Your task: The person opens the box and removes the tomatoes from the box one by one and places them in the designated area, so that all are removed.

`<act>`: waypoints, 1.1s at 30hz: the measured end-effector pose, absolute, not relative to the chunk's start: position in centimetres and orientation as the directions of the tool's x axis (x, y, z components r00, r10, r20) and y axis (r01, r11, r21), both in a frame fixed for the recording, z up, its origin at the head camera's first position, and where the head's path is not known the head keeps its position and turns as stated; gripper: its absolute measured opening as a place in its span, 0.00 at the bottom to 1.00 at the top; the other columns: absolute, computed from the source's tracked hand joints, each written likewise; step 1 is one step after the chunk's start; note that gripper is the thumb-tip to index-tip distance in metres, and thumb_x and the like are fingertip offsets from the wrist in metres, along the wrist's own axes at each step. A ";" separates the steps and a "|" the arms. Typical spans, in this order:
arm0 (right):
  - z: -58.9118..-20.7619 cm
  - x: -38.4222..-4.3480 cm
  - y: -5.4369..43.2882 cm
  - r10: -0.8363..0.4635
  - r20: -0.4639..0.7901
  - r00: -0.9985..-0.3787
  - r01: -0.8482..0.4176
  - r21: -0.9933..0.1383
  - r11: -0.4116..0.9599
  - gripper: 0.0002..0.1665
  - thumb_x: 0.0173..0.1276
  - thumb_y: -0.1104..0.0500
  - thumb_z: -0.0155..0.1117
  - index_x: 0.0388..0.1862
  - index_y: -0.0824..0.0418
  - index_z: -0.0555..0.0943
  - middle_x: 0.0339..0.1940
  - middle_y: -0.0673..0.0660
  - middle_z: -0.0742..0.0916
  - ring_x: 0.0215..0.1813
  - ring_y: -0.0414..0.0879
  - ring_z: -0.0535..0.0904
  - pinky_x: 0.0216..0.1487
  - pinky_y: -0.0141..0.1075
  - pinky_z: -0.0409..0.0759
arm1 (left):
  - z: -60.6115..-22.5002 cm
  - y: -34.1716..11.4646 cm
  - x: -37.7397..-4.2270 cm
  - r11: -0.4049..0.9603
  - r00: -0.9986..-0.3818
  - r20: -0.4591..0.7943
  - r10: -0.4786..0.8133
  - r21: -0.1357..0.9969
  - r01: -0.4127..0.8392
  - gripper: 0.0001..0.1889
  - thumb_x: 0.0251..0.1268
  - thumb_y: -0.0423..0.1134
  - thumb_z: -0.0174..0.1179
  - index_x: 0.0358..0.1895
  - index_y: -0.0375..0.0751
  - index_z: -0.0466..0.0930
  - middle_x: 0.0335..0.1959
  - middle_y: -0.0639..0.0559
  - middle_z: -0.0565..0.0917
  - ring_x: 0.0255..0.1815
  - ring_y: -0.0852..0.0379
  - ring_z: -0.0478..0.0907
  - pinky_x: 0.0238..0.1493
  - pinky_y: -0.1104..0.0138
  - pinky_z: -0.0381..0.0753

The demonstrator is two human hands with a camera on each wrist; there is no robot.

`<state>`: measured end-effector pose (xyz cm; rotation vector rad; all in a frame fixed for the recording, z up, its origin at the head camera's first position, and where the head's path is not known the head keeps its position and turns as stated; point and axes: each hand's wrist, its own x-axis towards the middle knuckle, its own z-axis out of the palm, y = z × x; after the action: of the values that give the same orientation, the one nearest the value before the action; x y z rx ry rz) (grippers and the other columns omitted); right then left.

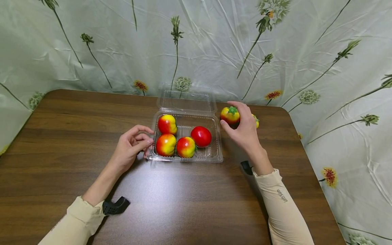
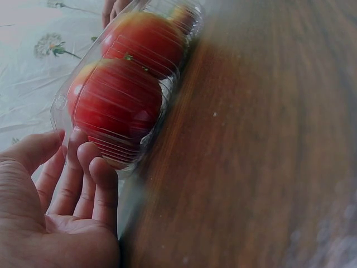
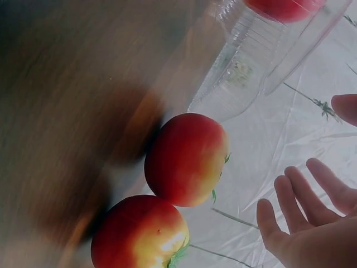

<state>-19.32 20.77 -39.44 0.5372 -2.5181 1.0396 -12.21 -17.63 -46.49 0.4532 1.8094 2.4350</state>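
Note:
A clear plastic clamshell box (image 1: pixel 215 154) sits on the table with its lid (image 1: pixel 186 101) swung back. Inside are a plain red tomato (image 1: pixel 201 136) and three red-and-yellow tomatoes (image 1: pixel 166 145). My left hand (image 1: pixel 133 144) pinches the box's left rim between thumb and fingers; the left wrist view shows the fingertips (image 2: pixel 89 151) against its ribbed end wall. To the right of the box, my right hand (image 1: pixel 243 127) hovers over two more red-and-yellow tomatoes (image 1: pixel 229 115) with green tops. Its fingers are spread and, in the right wrist view, apart from both tomatoes (image 3: pixel 187 159).
The brown wooden table (image 1: pixel 171 204) ends at the back and right against a hanging pale cloth (image 1: pixel 211 44) printed with flowers. Black wrist straps (image 1: pixel 116 206) show at the cream sleeves (image 1: pixel 281 207).

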 end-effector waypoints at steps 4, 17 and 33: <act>-39.5 -19.2 20.6 -0.231 0.461 -0.857 -0.487 -0.577 0.656 0.35 0.64 0.58 0.74 0.69 0.62 0.77 0.67 0.59 0.82 0.69 0.56 0.74 0.72 0.55 0.72 | -46.5 -17.7 -12.2 -0.300 -0.954 0.191 0.233 0.947 0.116 0.13 0.72 0.18 0.57 0.55 0.33 0.77 0.31 0.49 0.87 0.19 0.54 0.75 0.20 0.70 0.81; -40.1 -18.8 19.3 -0.361 0.425 -0.830 -0.553 -0.547 0.628 0.35 0.65 0.55 0.77 0.69 0.63 0.77 0.66 0.60 0.83 0.70 0.55 0.75 0.73 0.53 0.73 | -46.4 -17.6 -12.3 -0.301 -0.954 0.187 0.235 0.947 0.112 0.13 0.72 0.18 0.58 0.55 0.33 0.77 0.30 0.49 0.86 0.20 0.57 0.76 0.19 0.69 0.80; -40.7 -17.9 18.0 -0.511 0.301 -0.805 -0.587 -0.525 0.616 0.37 0.68 0.51 0.76 0.72 0.61 0.76 0.70 0.57 0.81 0.72 0.53 0.73 0.75 0.52 0.74 | -46.3 -17.5 -12.2 -0.297 -0.957 0.181 0.228 0.949 0.109 0.13 0.72 0.19 0.58 0.55 0.33 0.77 0.31 0.50 0.87 0.20 0.56 0.75 0.19 0.69 0.80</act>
<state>-17.95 18.01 -40.73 0.9267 -2.7129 0.9491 -12.21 -17.52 -46.30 0.4366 1.8166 2.4322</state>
